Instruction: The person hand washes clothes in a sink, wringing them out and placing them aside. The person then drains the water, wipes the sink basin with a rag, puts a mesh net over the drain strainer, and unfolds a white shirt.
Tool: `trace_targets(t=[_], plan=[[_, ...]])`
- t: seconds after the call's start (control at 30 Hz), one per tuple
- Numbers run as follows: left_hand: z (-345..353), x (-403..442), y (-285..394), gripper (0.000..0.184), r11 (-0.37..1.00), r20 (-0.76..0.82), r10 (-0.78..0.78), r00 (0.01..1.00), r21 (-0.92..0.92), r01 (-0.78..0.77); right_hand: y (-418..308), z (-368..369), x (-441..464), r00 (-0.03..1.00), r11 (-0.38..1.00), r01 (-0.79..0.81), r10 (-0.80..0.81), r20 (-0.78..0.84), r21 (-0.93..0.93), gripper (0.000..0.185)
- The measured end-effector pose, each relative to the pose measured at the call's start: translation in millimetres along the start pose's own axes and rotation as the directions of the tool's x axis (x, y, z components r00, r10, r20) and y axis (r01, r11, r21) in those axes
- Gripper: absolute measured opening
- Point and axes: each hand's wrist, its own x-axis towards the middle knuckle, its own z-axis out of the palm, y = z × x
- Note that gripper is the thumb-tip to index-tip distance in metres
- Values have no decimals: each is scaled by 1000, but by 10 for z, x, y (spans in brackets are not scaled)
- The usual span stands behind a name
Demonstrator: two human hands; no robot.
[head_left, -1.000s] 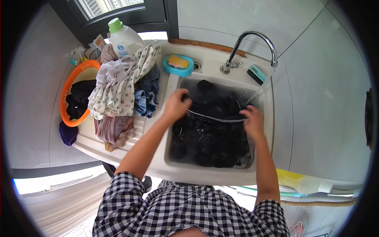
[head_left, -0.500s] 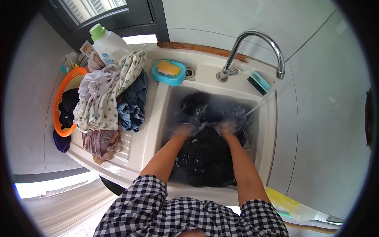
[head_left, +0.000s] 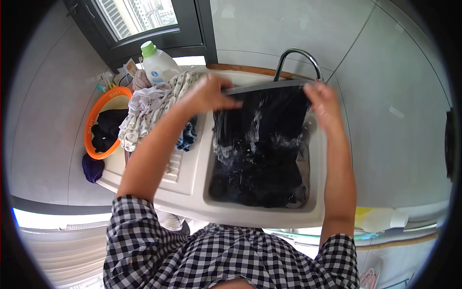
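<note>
Black cloth (head_left: pixel 260 123) held up two-handed by its grey top edge, over the sink (head_left: pixel 317 183).
Left hand (head_left: pixel 210 94): grip clamped on the edge's left end, motion-blurred. Right hand (head_left: pixel 325 103): grip clamped on the right corner. Cloth hangs wet, running down into the sink; lower end can't be made out. Faucet (head_left: pixel 300 51) behind it; clothes pile (head_left: pixel 144 106) on the worktop (head_left: pixel 192 168), left.

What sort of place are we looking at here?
Probably a home laundry area: a sink with wet dark cloth in it, a heap of clothes beside it, and a green-capped white bottle, perhaps detergent.
</note>
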Motion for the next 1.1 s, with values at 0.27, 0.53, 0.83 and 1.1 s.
trace_targets(t=[0.27,0.53,0.83,1.1], plan=[[-1257,144,961,27,952,-520,306,797,157,-263,-1605,-68,146,813,800,576,-538,-221,171,19],[-561,292,34,34,995,-199,91,976,-11,-95,-498,14,228,815,687,509,-578,34,-519,31],[2131,-50,-1188,30,954,-7,-289,957,-83,288,2621,889,-276,904,661,351,-53,425,-663,19],[3240,-264,-1514,29,917,119,-387,915,-60,395,3063,1271,-181,859,559,-77,458,229,-826,24]])
